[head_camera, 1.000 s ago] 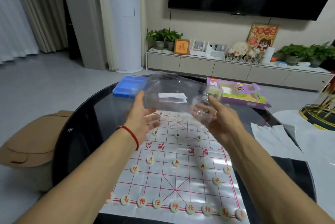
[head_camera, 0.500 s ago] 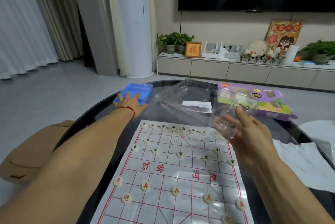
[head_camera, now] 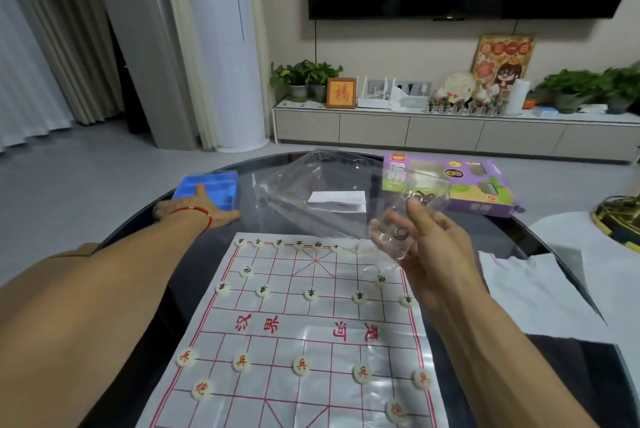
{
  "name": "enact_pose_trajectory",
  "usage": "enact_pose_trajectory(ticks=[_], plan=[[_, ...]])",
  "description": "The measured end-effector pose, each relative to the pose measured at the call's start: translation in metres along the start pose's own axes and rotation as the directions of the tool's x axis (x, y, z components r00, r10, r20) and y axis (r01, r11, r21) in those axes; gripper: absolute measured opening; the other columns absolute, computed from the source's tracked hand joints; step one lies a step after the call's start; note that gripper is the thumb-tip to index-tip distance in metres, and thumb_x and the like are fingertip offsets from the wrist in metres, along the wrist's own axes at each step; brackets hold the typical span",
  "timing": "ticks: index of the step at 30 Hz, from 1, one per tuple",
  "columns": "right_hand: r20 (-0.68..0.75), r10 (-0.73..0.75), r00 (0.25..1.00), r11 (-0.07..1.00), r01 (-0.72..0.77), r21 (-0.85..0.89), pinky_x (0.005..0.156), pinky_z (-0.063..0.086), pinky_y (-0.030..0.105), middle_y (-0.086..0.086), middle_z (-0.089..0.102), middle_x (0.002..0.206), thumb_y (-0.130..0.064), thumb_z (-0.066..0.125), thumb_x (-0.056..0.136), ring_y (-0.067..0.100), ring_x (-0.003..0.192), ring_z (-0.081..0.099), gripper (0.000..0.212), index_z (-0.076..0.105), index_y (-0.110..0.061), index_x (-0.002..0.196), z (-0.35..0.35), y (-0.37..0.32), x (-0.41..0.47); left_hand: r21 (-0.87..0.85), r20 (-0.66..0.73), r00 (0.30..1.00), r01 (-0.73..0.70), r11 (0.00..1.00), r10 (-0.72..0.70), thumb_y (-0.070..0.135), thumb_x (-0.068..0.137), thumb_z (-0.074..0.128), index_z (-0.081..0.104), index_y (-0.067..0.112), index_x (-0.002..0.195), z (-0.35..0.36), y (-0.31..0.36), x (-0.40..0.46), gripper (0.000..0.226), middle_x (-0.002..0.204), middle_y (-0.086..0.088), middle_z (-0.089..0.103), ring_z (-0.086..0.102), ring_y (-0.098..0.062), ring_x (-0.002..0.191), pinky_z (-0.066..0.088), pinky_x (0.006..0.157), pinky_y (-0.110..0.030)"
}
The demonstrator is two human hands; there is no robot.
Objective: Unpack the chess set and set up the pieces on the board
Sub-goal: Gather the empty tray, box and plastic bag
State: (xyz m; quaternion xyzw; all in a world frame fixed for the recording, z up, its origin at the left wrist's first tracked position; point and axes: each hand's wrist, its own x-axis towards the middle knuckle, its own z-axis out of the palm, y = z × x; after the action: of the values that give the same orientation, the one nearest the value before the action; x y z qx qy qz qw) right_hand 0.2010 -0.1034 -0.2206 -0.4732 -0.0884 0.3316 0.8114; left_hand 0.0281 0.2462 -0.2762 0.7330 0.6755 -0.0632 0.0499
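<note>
A white sheet chess board (head_camera: 311, 327) with a red grid lies on the dark round table (head_camera: 145, 237). Several round cream pieces stand on it: black-lettered ones (head_camera: 311, 294) in the far rows, red-lettered ones (head_camera: 301, 366) in the near rows. My right hand (head_camera: 433, 251) grips a clear plastic clamshell case (head_camera: 332, 195) by its near corner and holds it above the board's far edge. A white slip of paper (head_camera: 337, 198) lies inside the case. My left hand (head_camera: 199, 207), with a red string at the wrist, rests on a blue tray (head_camera: 207, 189) at the table's far left.
A purple cardboard box (head_camera: 450, 185) lies at the far right of the table. White paper sheets (head_camera: 533, 292) lie on the right side. A beige stool (head_camera: 69, 251) stands left of the table. Beyond it are a low cabinet with plants and a wall television.
My left hand let go of the clear case and reached left onto the blue tray. My right hand keeps hold of the case, which has moved slightly farther away.
</note>
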Motion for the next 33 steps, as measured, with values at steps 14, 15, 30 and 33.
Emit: enact_pose_trajectory(ticks=[14,15,30,33], plan=[[-0.038,-0.012,0.999,0.993,0.016,0.116,0.079,0.058,0.044,0.025,0.061,0.124,-0.008,0.061,0.096,0.027,0.083,0.066,0.041,0.038,-0.016,0.129,0.028,0.007,-0.045,-0.615,-0.068,0.985,-0.167,0.77,0.159,0.082,0.06,0.063,0.007,0.029,0.153,-0.124,-0.036,-0.152,0.12,0.144,-0.011,0.042,0.049,-0.039,0.122,0.046,0.099,-0.047],[-0.019,-0.007,1.0,0.99,0.01,0.141,0.077,0.058,0.042,0.021,0.063,0.115,-0.005,0.059,0.096,0.025,0.08,0.066,0.043,0.036,-0.017,0.131,0.032,0.007,-0.051,-0.62,-0.071,0.975,-0.208,0.756,0.211,0.084,0.059,0.06,0.011,0.032,0.152,-0.135,-0.033,-0.17,0.116,0.144,-0.01,0.042,0.051,-0.038,0.12,0.048,0.099,-0.05],[0.098,0.109,0.989,0.961,-0.13,0.243,0.068,0.061,0.044,0.022,0.064,0.099,0.004,0.058,0.088,0.028,0.081,0.065,0.055,0.04,-0.001,0.14,0.056,0.019,-0.089,-0.028,-0.052,0.885,-0.464,0.885,0.463,0.097,0.066,0.006,0.05,0.028,0.142,-0.135,0.059,-0.304,0.112,0.145,-0.014,0.049,0.048,-0.04,0.124,0.04,0.099,-0.05],[0.145,0.089,0.985,0.95,-0.128,0.285,0.071,0.061,0.048,0.019,0.066,0.096,0.005,0.058,0.091,0.031,0.088,0.064,0.066,0.032,-0.015,0.148,0.059,0.018,-0.092,0.062,-0.086,0.899,-0.426,0.902,0.43,0.096,0.071,0.002,0.054,0.021,0.139,-0.131,0.067,-0.312,0.115,0.134,-0.018,0.056,0.053,-0.037,0.115,0.043,0.096,-0.046]])
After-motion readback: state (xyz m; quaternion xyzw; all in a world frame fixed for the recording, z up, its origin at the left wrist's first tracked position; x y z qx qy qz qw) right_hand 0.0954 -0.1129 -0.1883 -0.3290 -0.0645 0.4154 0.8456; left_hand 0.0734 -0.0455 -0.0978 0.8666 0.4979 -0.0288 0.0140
